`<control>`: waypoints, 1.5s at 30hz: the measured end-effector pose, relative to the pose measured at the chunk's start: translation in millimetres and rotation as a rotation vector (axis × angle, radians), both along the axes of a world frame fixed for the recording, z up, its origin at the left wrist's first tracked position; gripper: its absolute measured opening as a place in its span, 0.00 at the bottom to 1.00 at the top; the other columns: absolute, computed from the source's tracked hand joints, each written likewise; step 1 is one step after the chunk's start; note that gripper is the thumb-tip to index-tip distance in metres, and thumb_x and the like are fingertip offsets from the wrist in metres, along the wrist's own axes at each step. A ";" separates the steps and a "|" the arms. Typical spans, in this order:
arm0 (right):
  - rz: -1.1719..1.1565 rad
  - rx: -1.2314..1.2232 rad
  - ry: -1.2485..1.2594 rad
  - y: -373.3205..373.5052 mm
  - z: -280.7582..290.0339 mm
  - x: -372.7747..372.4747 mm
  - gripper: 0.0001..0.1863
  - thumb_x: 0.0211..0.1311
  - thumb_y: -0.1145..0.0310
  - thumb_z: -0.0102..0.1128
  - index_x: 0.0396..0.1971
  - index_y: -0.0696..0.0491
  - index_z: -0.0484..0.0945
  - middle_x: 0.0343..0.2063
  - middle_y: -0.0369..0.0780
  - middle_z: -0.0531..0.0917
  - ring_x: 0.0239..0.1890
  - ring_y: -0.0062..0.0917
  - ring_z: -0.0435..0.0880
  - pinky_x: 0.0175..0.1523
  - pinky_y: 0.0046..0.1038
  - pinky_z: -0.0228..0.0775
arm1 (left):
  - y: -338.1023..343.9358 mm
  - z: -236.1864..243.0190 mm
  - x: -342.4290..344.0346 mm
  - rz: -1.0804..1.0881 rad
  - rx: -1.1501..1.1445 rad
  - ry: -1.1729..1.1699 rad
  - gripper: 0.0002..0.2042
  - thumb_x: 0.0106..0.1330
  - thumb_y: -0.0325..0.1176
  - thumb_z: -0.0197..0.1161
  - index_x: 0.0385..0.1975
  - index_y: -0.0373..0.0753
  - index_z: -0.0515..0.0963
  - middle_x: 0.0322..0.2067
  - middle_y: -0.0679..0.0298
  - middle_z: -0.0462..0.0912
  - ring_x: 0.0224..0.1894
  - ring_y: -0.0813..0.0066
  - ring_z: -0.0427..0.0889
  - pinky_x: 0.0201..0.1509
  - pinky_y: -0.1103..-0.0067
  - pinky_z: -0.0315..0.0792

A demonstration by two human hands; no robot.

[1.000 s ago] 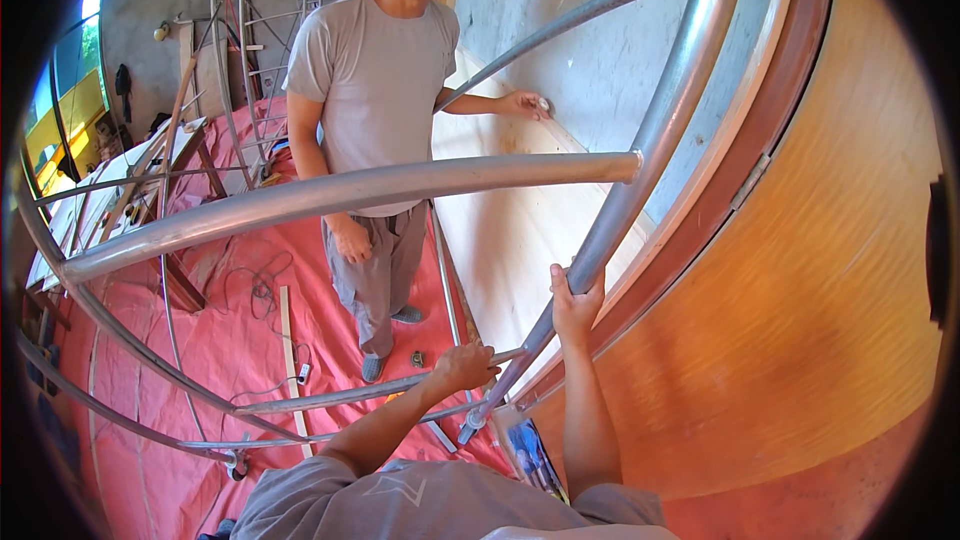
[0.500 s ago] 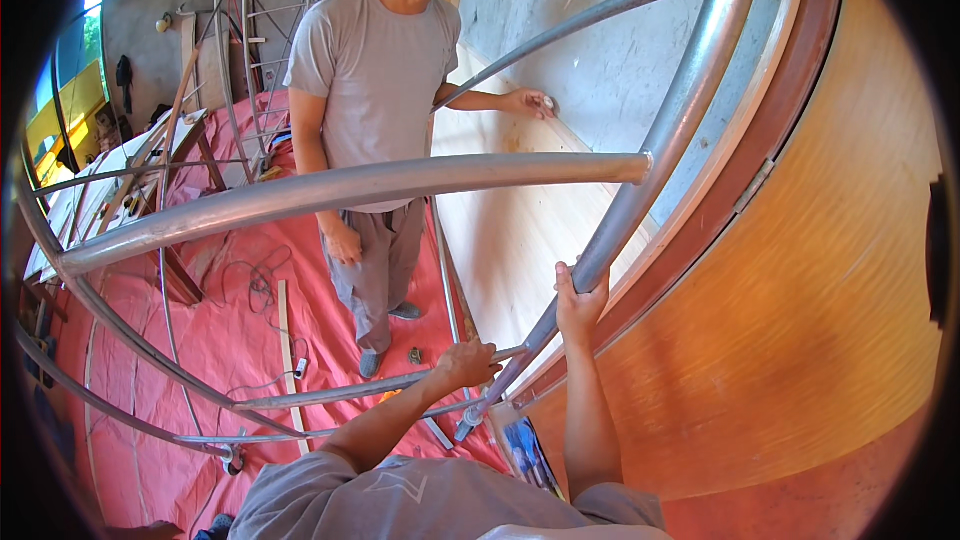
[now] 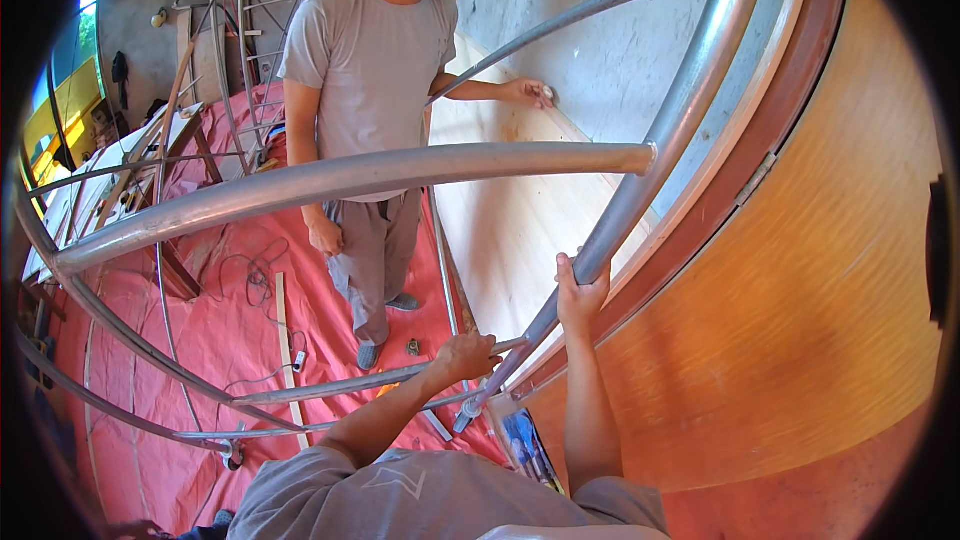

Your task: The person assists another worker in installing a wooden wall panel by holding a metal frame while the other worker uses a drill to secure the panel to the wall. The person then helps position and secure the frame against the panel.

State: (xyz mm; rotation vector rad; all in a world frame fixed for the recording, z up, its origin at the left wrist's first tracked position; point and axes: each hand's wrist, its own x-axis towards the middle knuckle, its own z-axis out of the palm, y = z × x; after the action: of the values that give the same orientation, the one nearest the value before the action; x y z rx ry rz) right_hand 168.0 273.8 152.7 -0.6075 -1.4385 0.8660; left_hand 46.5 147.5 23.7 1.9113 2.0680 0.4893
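A grey metal tube frame on casters, like a scaffold, surrounds the space before me. My left hand (image 3: 467,356) is closed over a lower horizontal tube (image 3: 375,380) close to where it meets the upright. My right hand (image 3: 583,295) wraps around the thick upright post (image 3: 625,200), its thumb up along the pipe. Above both hands a wide crossbar (image 3: 350,182) runs from the post to the far left. A caster wheel (image 3: 232,454) shows at the lower left corner of the frame. The post's foot (image 3: 468,414) is at the bottom, near my left forearm.
A co-worker (image 3: 365,90) in a grey shirt stands beyond the crossbar, one hand near a pale wood panel (image 3: 515,230) against the wall. A wooden door (image 3: 760,290) is close on my right. Red sheeting (image 3: 250,340) covers the floor, with a wood strip (image 3: 288,350) and a cable (image 3: 262,275).
The view has shifted slightly, and the crossbar sits a little higher in it. Both my hands keep their grip on the tubes. The co-worker remains in about the same place.
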 end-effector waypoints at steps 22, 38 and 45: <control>-0.012 0.007 0.029 -4.5 2.8 -3.6 0.19 0.56 0.72 0.71 0.42 0.59 0.71 0.25 0.36 0.80 0.28 0.21 0.78 0.37 0.25 0.72 | -0.7 -4.1 -2.0 -0.006 0.014 -0.009 0.18 0.63 0.48 0.62 0.40 0.38 0.76 0.27 0.49 0.83 0.32 0.48 0.85 0.35 0.56 0.77; -0.039 -0.027 -0.012 -3.4 2.6 -2.3 0.18 0.55 0.72 0.71 0.41 0.58 0.72 0.25 0.36 0.80 0.27 0.20 0.78 0.37 0.25 0.71 | 2.8 -16.3 -3.8 -0.020 0.098 0.040 0.18 0.63 0.48 0.62 0.38 0.37 0.76 0.24 0.50 0.83 0.28 0.50 0.85 0.30 0.58 0.77; -0.041 -0.030 -0.014 -1.9 1.1 -1.1 0.18 0.54 0.72 0.72 0.40 0.58 0.72 0.24 0.35 0.79 0.27 0.20 0.78 0.36 0.25 0.71 | -3.4 1.4 -1.9 -0.030 0.109 -0.002 0.18 0.63 0.49 0.62 0.37 0.37 0.77 0.24 0.50 0.83 0.28 0.49 0.85 0.31 0.57 0.77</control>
State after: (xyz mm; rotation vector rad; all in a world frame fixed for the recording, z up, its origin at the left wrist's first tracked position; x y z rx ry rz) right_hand 166.9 271.9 153.8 -0.6645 -1.4232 0.8543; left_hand 44.6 144.1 25.0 1.9983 2.0469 0.6078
